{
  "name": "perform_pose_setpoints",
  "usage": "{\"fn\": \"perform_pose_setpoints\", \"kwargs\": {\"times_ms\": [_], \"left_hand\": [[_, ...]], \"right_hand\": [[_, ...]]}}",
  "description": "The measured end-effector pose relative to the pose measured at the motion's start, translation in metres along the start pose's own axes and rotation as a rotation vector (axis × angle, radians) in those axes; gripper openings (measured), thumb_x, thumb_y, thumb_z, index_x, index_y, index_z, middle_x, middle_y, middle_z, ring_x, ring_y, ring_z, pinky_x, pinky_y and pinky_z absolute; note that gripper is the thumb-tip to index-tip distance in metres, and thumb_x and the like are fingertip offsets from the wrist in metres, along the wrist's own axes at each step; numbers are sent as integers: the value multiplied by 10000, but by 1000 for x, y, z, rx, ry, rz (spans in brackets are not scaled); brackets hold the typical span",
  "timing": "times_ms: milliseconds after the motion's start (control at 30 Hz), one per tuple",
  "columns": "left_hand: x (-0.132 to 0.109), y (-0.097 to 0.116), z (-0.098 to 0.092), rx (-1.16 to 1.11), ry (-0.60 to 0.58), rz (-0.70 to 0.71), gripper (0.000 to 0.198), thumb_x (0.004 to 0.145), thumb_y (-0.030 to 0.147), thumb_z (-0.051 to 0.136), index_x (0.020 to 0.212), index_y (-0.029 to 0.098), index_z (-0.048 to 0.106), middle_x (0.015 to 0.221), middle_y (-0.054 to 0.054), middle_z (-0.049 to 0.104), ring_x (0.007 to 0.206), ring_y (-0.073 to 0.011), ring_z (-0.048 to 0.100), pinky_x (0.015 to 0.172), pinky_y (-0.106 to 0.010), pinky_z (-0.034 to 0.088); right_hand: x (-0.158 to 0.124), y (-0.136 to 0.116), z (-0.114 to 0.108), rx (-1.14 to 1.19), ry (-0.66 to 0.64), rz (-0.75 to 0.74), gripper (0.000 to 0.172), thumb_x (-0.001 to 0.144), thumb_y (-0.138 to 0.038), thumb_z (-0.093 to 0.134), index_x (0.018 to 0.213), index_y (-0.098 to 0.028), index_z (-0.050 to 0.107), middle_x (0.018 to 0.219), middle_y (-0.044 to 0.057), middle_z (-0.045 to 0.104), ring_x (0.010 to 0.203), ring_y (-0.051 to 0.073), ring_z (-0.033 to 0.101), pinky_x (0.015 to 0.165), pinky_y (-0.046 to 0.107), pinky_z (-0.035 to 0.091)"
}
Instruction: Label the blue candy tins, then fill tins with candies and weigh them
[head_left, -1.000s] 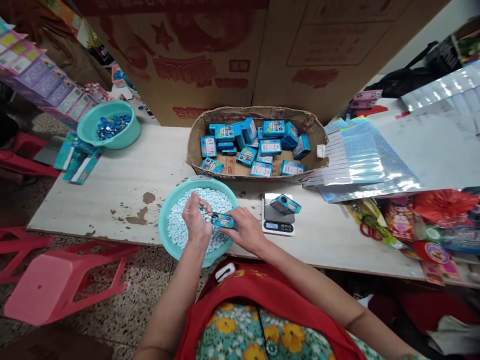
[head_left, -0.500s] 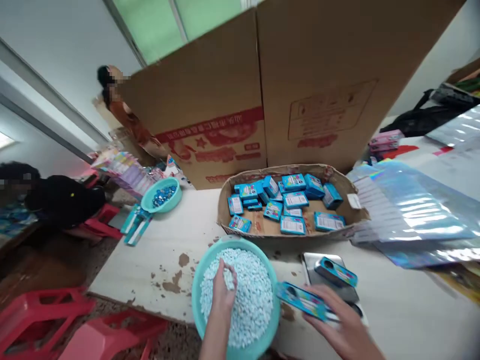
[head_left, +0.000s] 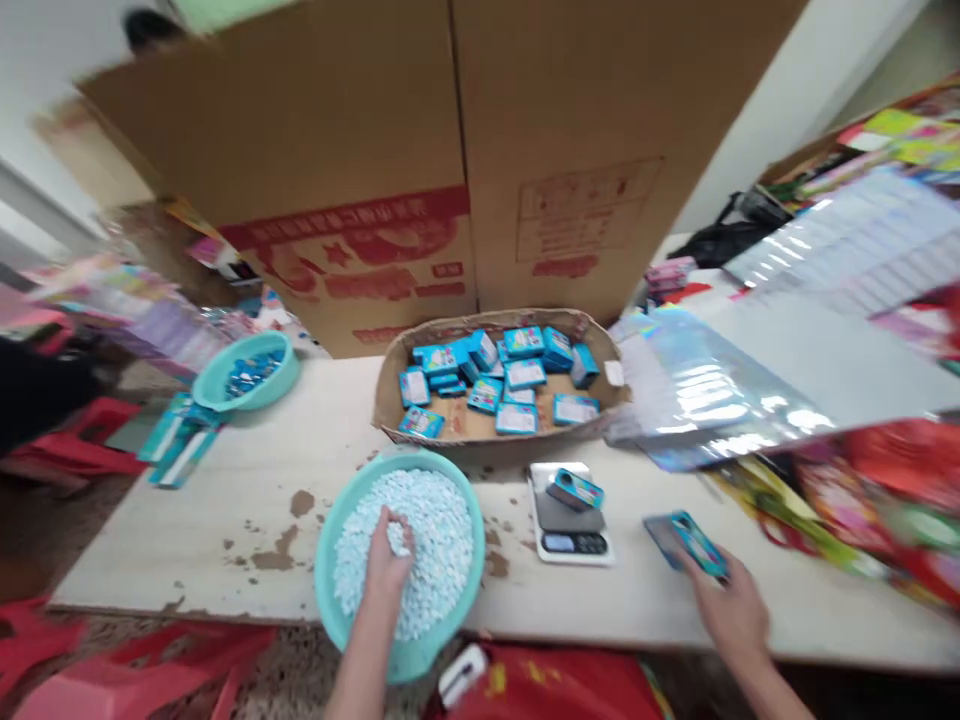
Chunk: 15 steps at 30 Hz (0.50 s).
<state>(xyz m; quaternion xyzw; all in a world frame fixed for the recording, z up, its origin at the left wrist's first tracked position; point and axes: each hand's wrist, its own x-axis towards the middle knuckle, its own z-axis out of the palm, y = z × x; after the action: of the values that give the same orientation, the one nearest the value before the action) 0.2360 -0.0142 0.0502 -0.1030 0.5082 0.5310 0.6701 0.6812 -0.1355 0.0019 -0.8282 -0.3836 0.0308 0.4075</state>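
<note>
My left hand point(head_left: 390, 560) is down in a turquoise basin point(head_left: 328, 590) full of small pale blue pieces point(head_left: 435, 560). Its fingers curl around some of these pieces. Over the right part of the table, my right hand point(head_left: 735, 605) grips a small blue printed box point(head_left: 696, 545) with a dark round mark on its face. One end of that box, at the left, looks like an open flap, but blur hides the detail. Between my hands lies a digital scale point(head_left: 576, 543), with another blue box point(head_left: 575, 489) on its plate.
Behind the basin, a cut-down cardboard tray point(head_left: 390, 395) holds several blue boxes. A tall carton point(head_left: 360, 130) stands behind it. At left are a smaller turquoise bowl point(head_left: 281, 380) and flat blue cartons point(head_left: 180, 445). Shiny plastic sheets point(head_left: 720, 390) cover the right side.
The view has swung to the right. My right hand has carried the blue box rightward, away from the basin and past the scale. My left hand remains in the pale pieces.
</note>
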Motion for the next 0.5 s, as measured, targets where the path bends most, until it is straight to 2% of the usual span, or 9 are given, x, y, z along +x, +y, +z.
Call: {"fn": "perform_pose_setpoints", "kwargs": {"times_ms": [67, 100, 133, 200, 300, 400, 500], "left_hand": [[3, 1, 1, -11, -26, -14, 236, 903, 274, 436, 688, 180, 415, 566, 31, 484, 396, -49, 447, 354, -135, 349], [6, 0, 0, -3, -52, -20, 245, 902, 289, 440, 684, 180, 414, 552, 35, 470, 397, -54, 440, 355, -144, 351], [8, -1, -1, 5, -73, -24, 250, 899, 301, 448, 682, 181, 416, 534, 40, 450, 394, -59, 432, 355, -152, 351], [11, -5, -4, 11, -76, -42, 246, 894, 312, 461, 689, 180, 424, 524, 44, 438, 401, -64, 434, 363, -160, 358], [9, -11, -2, 4, -48, -72, 242, 895, 306, 461, 694, 176, 426, 532, 44, 446, 400, -55, 433, 362, -147, 346], [-7, -11, 13, 13, -95, -51, 274, 884, 334, 483, 670, 180, 409, 471, 67, 370, 345, -48, 367, 318, -145, 269], [-37, -5, 41, 16, -198, 18, 308, 846, 390, 540, 660, 185, 408, 451, 78, 341, 327, -46, 332, 306, -157, 224]], "right_hand": [[-7, -10, 6, -138, 106, -100, 791, 695, -742, 518, 1156, -100, 553, 1107, 246, 555, 1073, 438, 491, 874, 610, 387], [-10, -18, 13, -152, 117, -178, 823, 708, -727, 531, 1209, -75, 507, 1197, 264, 506, 1158, 422, 434, 941, 595, 347], [-11, -28, 22, -124, 58, -254, 826, 718, -704, 555, 1247, -76, 468, 1225, 253, 494, 1181, 390, 425, 974, 564, 335], [-11, -52, 44, -18, -114, -323, 820, 712, -671, 603, 1272, -98, 435, 1233, 219, 502, 1170, 344, 447, 980, 513, 356], [-4, -91, 70, 167, -363, -224, 650, 740, -627, 604, 1154, -132, 523, 1084, 147, 597, 1006, 297, 558, 860, 445, 454], [-2, -135, 73, 302, -488, -182, 449, 786, -549, 606, 1021, -168, 580, 934, 70, 635, 861, 242, 595, 784, 377, 473], [-13, -183, 67, 360, -579, -378, 366, 797, -466, 647, 1046, -204, 587, 987, 60, 628, 904, 235, 582, 815, 359, 450]]}}
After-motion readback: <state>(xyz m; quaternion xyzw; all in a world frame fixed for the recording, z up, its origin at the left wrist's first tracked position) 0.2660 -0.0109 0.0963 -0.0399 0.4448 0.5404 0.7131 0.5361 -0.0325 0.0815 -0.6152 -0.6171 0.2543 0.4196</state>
